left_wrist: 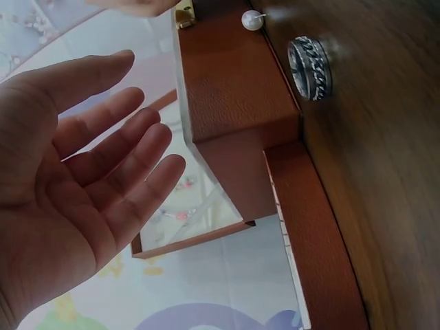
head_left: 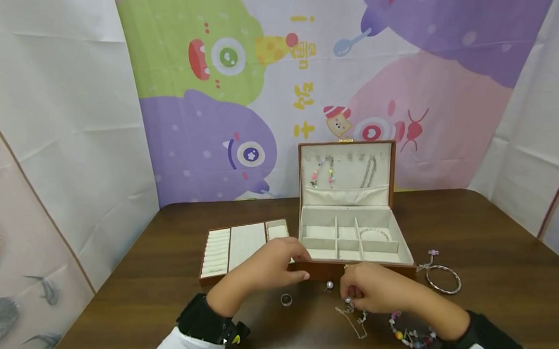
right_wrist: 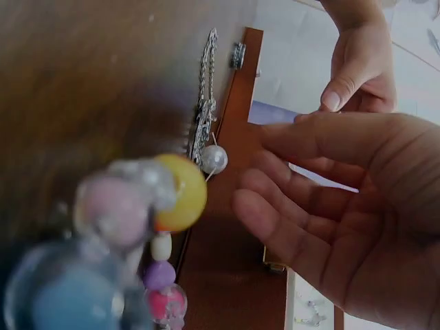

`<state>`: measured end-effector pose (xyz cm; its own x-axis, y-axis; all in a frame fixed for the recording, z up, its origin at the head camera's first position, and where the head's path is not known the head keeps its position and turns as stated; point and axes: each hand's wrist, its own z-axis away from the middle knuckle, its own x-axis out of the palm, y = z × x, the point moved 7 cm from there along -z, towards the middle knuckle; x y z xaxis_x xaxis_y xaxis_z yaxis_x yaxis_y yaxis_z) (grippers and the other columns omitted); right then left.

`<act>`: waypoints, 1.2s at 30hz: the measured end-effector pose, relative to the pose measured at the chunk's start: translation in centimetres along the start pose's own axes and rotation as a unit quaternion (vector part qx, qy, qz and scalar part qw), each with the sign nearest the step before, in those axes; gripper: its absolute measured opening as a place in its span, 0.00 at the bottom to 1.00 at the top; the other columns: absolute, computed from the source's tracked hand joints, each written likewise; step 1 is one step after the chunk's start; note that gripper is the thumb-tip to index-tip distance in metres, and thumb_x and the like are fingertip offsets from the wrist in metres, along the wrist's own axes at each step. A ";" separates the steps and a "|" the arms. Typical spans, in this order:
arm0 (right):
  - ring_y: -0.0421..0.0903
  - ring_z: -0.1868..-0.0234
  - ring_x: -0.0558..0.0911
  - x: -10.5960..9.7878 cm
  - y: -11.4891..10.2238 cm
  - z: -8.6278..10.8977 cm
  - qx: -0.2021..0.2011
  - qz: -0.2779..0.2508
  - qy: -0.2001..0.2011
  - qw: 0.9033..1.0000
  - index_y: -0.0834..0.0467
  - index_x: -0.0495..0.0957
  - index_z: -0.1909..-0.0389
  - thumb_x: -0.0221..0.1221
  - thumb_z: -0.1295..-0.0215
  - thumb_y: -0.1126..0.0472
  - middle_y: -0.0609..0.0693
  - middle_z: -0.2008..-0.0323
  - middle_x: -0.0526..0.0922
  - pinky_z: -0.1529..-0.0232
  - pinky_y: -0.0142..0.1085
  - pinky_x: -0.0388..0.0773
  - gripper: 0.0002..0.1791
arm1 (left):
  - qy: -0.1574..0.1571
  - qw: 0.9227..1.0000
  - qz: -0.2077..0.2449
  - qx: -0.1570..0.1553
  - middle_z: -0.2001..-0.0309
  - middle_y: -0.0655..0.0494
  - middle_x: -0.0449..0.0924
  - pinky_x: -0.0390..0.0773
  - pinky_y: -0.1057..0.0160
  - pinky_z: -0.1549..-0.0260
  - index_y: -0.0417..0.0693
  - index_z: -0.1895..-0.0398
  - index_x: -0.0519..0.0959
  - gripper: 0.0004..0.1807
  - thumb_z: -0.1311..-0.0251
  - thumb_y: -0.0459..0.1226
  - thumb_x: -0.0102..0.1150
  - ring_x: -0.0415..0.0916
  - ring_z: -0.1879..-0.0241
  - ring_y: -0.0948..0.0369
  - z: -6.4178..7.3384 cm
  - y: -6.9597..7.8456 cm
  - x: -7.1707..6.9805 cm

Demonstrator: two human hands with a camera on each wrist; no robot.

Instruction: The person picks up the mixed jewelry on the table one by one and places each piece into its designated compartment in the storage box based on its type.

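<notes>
My left hand hovers at the front left of the open brown jewelry box, fingers relaxed and holding nothing. In the left wrist view its palm and loosely spread fingers show. My right hand is in front of the box, fingers bent. The right wrist view shows a small gap between its fingers and a pearl earring. That pearl lies beside a silver chain necklace. A second pearl earring and a dark silver ring lie on the table between the hands.
A lift-out tray with ring rolls sits left of the box. A beaded bracelet lies by my right forearm. Right of the box is a silver bangle. Another bracelet lies inside a compartment; necklaces hang in the lid.
</notes>
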<state>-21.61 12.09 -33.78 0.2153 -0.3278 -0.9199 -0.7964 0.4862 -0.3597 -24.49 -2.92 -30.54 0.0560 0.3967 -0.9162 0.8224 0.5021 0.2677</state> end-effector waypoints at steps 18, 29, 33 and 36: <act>0.36 0.67 0.78 1.2 -0.3 -0.5 -0.017 0.098 0.004 0.995 0.57 0.86 0.68 0.68 0.48 0.72 0.42 0.70 0.82 0.64 0.31 0.78 0.08 | -0.044 0.999 -0.003 -0.012 0.62 0.54 0.82 0.75 0.70 0.59 0.44 0.57 0.84 0.12 0.44 0.38 0.69 0.77 0.62 0.62 0.0 0.2 1.2; 0.37 0.69 0.78 1.7 0.2 -0.3 -0.008 0.124 0.014 0.992 0.53 0.84 0.76 0.68 0.54 0.74 0.39 0.74 0.79 0.65 0.33 0.77 0.11 | -0.036 0.999 0.016 0.003 0.62 0.55 0.82 0.75 0.72 0.60 0.43 0.59 0.84 0.11 0.44 0.37 0.70 0.78 0.63 0.62 -0.1 0.8 1.2; 0.37 0.70 0.76 1.4 0.0 -0.3 -0.013 0.126 0.024 0.992 0.54 0.83 0.77 0.67 0.54 0.74 0.39 0.75 0.78 0.67 0.32 0.77 0.11 | -0.030 0.999 0.035 -0.012 0.64 0.55 0.83 0.76 0.71 0.61 0.42 0.59 0.84 0.11 0.44 0.36 0.69 0.79 0.64 0.62 0.0 0.2 0.8; 0.36 0.71 0.76 0.8 -0.3 -0.3 -0.019 0.120 0.041 0.992 0.55 0.82 0.77 0.66 0.53 0.75 0.41 0.75 0.78 0.68 0.30 0.76 0.11 | -0.009 0.998 0.050 -0.032 0.67 0.54 0.84 0.78 0.69 0.64 0.40 0.60 0.83 0.10 0.43 0.35 0.68 0.81 0.66 0.62 0.2 -0.9 -0.2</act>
<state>-21.32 11.43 -34.38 -0.0285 -0.2725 -0.9617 -0.8399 0.5282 -0.1247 -25.10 -3.60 -30.70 0.1472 0.4335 -0.8890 0.7743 0.5087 0.3763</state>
